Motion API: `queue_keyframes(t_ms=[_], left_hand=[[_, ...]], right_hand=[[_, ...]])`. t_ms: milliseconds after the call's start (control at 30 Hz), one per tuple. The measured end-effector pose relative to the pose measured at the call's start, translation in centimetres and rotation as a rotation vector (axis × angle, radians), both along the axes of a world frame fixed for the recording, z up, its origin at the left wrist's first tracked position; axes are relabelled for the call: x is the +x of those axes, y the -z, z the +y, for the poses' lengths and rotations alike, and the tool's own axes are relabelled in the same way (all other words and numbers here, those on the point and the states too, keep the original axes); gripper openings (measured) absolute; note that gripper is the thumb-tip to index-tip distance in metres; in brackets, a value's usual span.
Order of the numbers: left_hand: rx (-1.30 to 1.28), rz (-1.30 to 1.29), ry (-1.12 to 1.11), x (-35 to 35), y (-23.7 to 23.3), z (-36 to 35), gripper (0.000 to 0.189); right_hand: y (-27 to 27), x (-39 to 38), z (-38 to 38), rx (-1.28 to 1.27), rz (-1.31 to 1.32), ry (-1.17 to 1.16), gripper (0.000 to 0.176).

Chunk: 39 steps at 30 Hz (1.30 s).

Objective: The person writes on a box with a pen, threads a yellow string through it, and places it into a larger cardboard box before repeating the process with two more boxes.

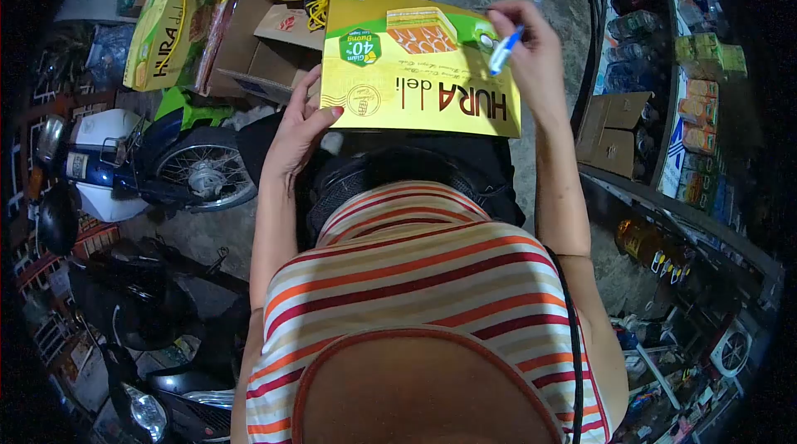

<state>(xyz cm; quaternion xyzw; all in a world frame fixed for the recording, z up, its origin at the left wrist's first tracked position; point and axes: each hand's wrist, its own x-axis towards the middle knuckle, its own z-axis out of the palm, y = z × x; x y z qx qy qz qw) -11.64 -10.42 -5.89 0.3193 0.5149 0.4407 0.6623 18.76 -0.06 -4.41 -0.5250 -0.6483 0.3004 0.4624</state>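
A yellow and green HURA deli cake box (432, 100) lies before me above my lap, its printing upside down from where I sit. My left hand (300, 124) grips its lower left corner, the thumb on the front face and the fingers behind the edge. Over the right part of the box, my right hand (531, 50) is closed around a blue and white pen (505, 52), which slants across the printed panel. The right fingertips are close to the box's upper right edge.
An open cardboard carton (266, 58) stands beyond my left hand, with another HURA box (162, 37) beside it and several more behind. Motorbikes (158, 162) are parked on the left. On the right, a shelf (706, 212) holds bottles and packages, near another carton (613, 133).
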Motion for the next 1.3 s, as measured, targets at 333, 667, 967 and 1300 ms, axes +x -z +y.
queue_keyframes(t_ms=[333, 667, 967, 1300], left_hand=[[0.077, 0.036, 0.05, -0.2, 1.4, 0.7, 0.081], [-0.01, 0.058, -0.011, -0.2, 2.2, 0.9, 0.058], [-0.117, 0.014, 0.009, -0.2, 2.0, 1.7, 0.045], [-0.161, -0.018, -0.029, 0.3, 1.6, 2.3, 0.048]], right_hand=[[3.9, -11.7, -2.2, 0.102, 0.039, -0.459, 0.014], [4.7, -13.1, -4.3, 0.172, -0.071, -0.526, 0.012], [4.6, -12.4, -3.8, 0.059, -0.036, -0.603, 0.032], [2.0, -3.5, -4.3, -0.489, 0.514, -0.275, 0.039]])
